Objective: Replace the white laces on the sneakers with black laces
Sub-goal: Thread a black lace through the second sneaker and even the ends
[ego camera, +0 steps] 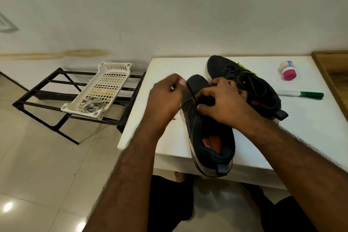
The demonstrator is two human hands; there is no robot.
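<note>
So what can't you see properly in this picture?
- Head view: the near shoe's eyelets, hidden under the right hand.
- The small bottle's label, too small to read.
- The yellow-green thing, mostly behind the far shoe.
- The left hand's fingertips, motion-blurred.
</note>
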